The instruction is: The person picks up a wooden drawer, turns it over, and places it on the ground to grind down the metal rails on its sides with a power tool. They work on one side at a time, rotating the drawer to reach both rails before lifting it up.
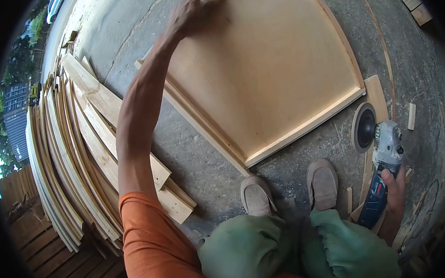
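A shallow wooden tray-like panel (266, 66), with thin battens along its edges, rests on the concrete in front of my feet. With my left arm stretched far forward, my left hand (188, 14) grips the batten at the panel's far left corner. My right hand (395, 191) is wrapped around the blue body of an angle grinder (378, 182), low on the right side. The grinder's round dark disc (365, 127) faces the panel and stands apart from its near right corner.
Long planks and thin strips (81, 151) lie stacked on the left. My shoes (258, 195) are close to the panel's near corner. Wood offcuts (412, 116) and a loose board (376, 94) lie on the right. A thin cord (383, 44) runs across the floor.
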Demonstrator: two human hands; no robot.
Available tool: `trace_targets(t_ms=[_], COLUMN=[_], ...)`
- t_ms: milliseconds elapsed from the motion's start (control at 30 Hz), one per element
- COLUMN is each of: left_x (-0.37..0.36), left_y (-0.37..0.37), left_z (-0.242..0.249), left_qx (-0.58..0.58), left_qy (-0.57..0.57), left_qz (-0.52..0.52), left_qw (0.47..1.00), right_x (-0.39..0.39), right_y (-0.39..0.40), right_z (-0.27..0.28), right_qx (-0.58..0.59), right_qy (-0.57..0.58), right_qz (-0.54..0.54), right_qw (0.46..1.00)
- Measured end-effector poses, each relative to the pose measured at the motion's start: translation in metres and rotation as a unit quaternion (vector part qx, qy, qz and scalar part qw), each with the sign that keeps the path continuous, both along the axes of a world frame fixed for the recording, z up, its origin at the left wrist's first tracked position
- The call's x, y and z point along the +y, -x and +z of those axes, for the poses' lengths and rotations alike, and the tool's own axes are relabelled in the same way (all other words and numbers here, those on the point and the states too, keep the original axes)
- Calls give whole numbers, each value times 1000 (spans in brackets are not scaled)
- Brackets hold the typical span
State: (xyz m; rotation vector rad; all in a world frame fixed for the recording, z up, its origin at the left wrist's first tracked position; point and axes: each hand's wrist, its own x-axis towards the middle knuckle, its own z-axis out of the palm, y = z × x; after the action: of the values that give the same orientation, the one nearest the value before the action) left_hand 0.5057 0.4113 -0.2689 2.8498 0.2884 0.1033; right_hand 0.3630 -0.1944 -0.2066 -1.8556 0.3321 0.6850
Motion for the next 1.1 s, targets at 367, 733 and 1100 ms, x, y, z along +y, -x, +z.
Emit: trace_targets(t_ms=[367,733,1100], left_x=[-38,-140,-175], left_y=[186,270,322], left_z=[201,70,-9], left_qx=[-413,-638,-587], left_qy=[-75,1,16], left_qz=[310,344,401], left_qw=[853,688,703], right_x=[24,52,115], right_y=[-13,-29,-55], right_z=[7,7,1], right_qx=[-74,-149,-184], right_qy=[-80,-71,91], right_qz=[50,172,268], right_qw=[993,971,941])
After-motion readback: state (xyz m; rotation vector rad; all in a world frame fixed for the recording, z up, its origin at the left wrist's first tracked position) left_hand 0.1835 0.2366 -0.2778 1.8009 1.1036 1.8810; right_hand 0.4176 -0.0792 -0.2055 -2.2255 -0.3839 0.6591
